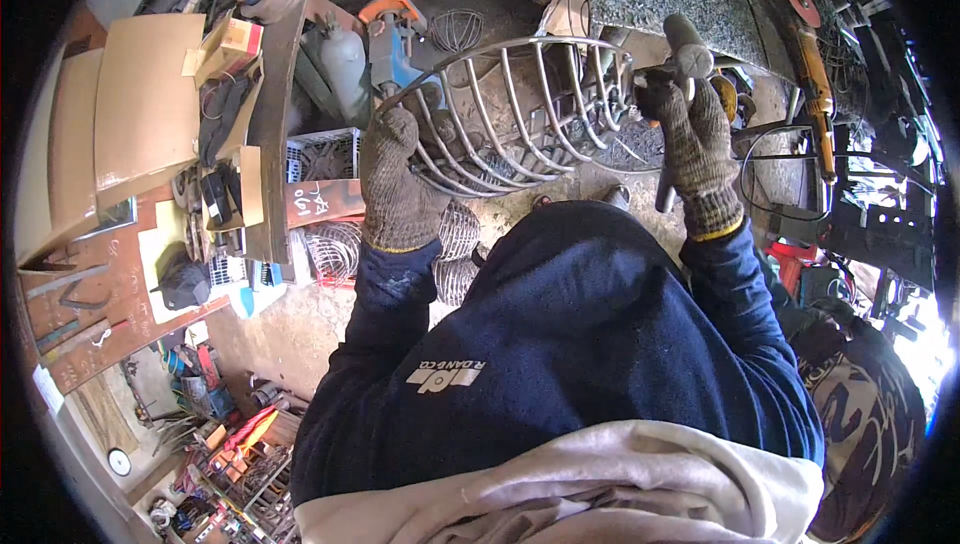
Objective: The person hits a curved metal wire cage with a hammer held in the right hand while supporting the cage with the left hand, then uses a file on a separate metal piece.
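Observation:
A curved basket-like frame of bent metal rods (pixel 512 114) is in front of me, its ribs running between two long rims. My left hand (pixel 395 184), in a brown knitted glove, is closed around the frame's left end. On the other side my right hand (pixel 703 149), gloved the same way, is closed on a hammer (pixel 688 47) with a thick cylindrical head. The handle's lower end shows below that hand. The hammer head is beside the frame's right end; whether the right fingers also touch the frame, I cannot tell.
A blue machine with an orange handle (pixel 392 12) and a grey gas cylinder (pixel 345 69) stand beyond my left hand. A yellow angle grinder (pixel 815 94) with its cord is at the right. Coiled rod pieces (pixel 458 234) lie below the frame. Another person (pixel 865 414) is at the lower right.

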